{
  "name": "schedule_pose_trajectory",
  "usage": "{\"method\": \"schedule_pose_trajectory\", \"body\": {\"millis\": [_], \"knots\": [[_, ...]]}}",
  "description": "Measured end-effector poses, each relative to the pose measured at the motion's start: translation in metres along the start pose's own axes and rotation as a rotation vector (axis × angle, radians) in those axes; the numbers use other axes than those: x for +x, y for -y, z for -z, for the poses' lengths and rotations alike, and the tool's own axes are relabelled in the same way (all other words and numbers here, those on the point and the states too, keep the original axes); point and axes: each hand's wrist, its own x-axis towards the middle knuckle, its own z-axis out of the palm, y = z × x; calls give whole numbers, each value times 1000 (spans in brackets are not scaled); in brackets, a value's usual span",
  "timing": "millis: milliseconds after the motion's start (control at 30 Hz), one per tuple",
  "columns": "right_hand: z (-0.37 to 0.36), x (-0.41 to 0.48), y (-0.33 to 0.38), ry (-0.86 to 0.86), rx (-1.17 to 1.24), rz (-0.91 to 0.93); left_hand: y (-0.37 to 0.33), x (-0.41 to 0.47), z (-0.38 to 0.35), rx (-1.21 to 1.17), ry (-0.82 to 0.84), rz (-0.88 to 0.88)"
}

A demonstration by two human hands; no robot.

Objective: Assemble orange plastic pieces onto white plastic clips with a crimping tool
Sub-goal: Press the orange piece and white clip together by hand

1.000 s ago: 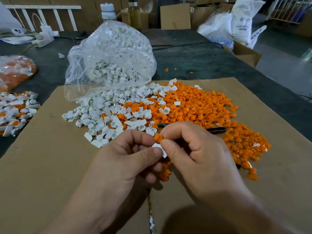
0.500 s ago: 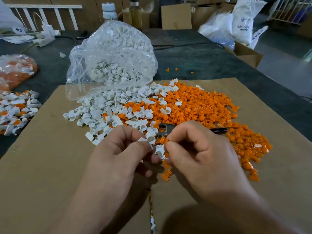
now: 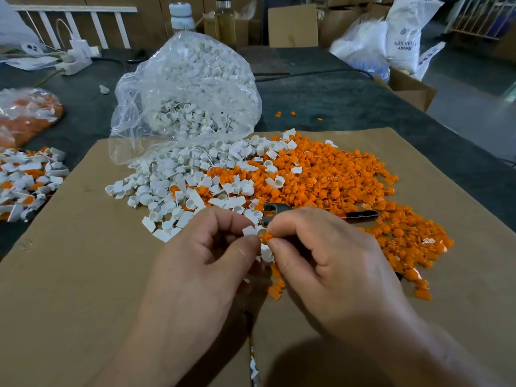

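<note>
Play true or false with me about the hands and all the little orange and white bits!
1. The right hand pinches an orange piece. True.
2. The left hand holds the crimping tool. False: the tool lies on the cardboard behind the hands, and the left hand pinches a white clip.
3. The big clear bag behind the piles is full of orange pieces. False: it holds white clips.
4. The loose white and orange piles lie on the cardboard. True.
</note>
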Motion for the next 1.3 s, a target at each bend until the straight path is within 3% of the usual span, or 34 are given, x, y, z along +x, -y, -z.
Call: {"method": "schedule_pose_trajectory", "body": {"millis": [267, 633, 1300], "knots": [[-1, 0, 2, -3, -26, 5, -1, 2, 1, -106, 43, 36], [-3, -4, 2, -39, 5, -100, -2, -5, -1, 173, -6, -128], [-1, -3, 5, 20, 69, -141, 1, -1, 0, 5, 1, -77]]}}
